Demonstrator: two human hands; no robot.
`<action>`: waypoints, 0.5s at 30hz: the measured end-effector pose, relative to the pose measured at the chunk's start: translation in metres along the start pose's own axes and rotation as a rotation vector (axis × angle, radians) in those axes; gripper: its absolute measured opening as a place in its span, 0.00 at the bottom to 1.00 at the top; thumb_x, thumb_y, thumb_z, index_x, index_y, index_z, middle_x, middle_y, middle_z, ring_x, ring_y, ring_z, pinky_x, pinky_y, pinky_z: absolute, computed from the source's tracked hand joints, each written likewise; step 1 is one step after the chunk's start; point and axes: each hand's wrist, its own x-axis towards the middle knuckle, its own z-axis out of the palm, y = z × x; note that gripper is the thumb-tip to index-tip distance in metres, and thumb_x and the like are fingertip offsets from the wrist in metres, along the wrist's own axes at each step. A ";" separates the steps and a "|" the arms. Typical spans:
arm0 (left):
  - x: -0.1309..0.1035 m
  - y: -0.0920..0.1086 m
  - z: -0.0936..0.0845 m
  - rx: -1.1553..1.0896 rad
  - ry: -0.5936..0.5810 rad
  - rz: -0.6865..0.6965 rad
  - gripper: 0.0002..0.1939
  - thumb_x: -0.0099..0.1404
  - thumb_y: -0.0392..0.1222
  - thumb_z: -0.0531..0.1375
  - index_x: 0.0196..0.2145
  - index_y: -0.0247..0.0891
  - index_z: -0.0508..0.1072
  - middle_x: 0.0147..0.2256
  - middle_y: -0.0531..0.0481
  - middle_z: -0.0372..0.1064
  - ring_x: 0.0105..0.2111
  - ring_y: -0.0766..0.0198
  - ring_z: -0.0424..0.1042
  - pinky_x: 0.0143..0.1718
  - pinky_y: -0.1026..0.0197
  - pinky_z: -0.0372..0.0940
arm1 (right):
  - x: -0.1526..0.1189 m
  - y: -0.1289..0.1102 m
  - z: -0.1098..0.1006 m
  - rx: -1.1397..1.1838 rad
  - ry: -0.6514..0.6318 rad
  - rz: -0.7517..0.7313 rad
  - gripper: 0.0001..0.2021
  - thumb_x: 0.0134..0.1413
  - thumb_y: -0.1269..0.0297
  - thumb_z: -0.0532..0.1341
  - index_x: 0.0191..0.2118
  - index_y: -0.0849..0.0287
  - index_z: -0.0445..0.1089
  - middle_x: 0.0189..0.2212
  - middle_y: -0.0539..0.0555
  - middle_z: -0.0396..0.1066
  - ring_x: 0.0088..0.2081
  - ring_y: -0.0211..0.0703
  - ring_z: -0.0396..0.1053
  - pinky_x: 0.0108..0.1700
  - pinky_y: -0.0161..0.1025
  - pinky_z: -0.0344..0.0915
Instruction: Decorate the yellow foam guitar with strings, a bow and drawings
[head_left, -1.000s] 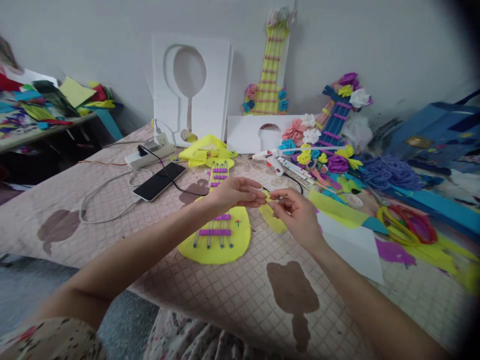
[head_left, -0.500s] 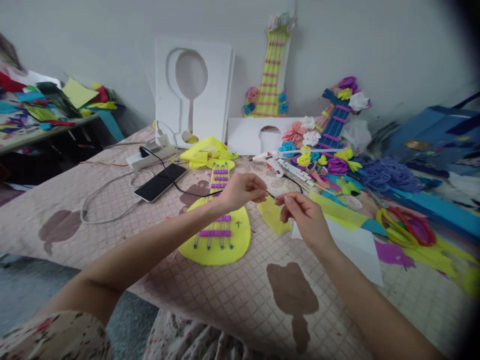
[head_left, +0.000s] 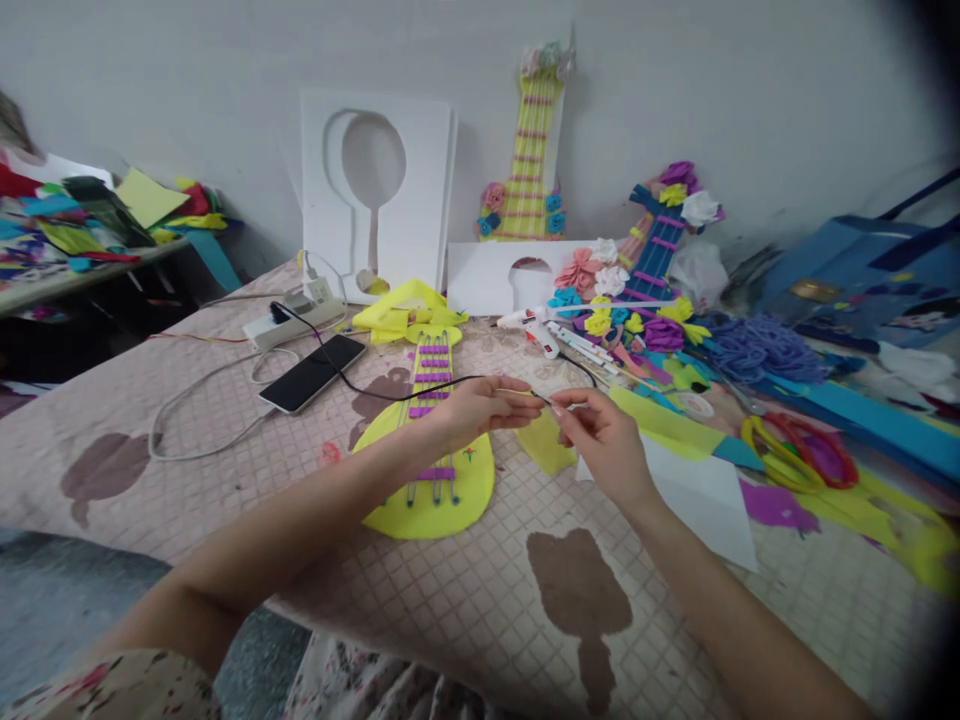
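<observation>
Above the table, just right of a yellow felt guitar (head_left: 420, 515), my two hands meet at a thin dark strand (head_left: 541, 398). My left hand (head_left: 487, 412) has its fingers stretched together, with the strand's end between thumb and fingers. The other end is pinched between thumb and fingertips of my right hand (head_left: 600, 435). What the strand is made of is too small to tell. Purple bars and grey-blue strings lie across the guitar, and my left forearm covers part of its body. A black cord (head_left: 375, 390) passes over the guitar's neck behind my left hand.
A white glue gun (head_left: 536, 330) lies behind my hands. Left are a phone (head_left: 313, 373) and a power strip (head_left: 289, 320). Scissors (head_left: 784, 455), purple-blue yarn (head_left: 761, 347) and felt scraps crowd the right. White foam boards (head_left: 315, 200) and decorated guitars (head_left: 529, 160) lean on the wall.
My left hand's fingers have straightened out, and the hands have come closer together around the strand. The whole view has shifted slightly.
</observation>
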 end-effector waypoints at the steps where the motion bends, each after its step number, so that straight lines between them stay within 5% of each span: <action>1: -0.002 0.001 0.002 -0.037 -0.001 -0.020 0.13 0.57 0.23 0.59 0.40 0.31 0.69 0.40 0.40 0.76 0.38 0.64 0.76 0.51 0.57 0.64 | 0.000 0.000 0.000 -0.063 0.029 -0.055 0.10 0.55 0.58 0.61 0.39 0.58 0.69 0.27 0.50 0.68 0.23 0.35 0.65 0.26 0.35 0.65; 6: -0.005 0.003 0.011 -0.109 0.017 -0.097 0.12 0.60 0.25 0.59 0.41 0.32 0.68 0.38 0.41 0.77 0.37 0.63 0.77 0.53 0.55 0.63 | 0.002 -0.001 0.000 -0.314 0.098 -0.311 0.06 0.58 0.64 0.58 0.37 0.58 0.71 0.36 0.55 0.70 0.29 0.38 0.68 0.31 0.38 0.68; 15: -0.006 0.024 0.005 -0.013 -0.096 -0.115 0.13 0.63 0.28 0.59 0.46 0.31 0.66 0.38 0.38 0.77 0.39 0.59 0.77 0.53 0.51 0.62 | 0.004 -0.002 -0.006 -0.363 0.033 -0.444 0.10 0.60 0.71 0.54 0.39 0.56 0.72 0.34 0.53 0.71 0.27 0.37 0.70 0.31 0.38 0.68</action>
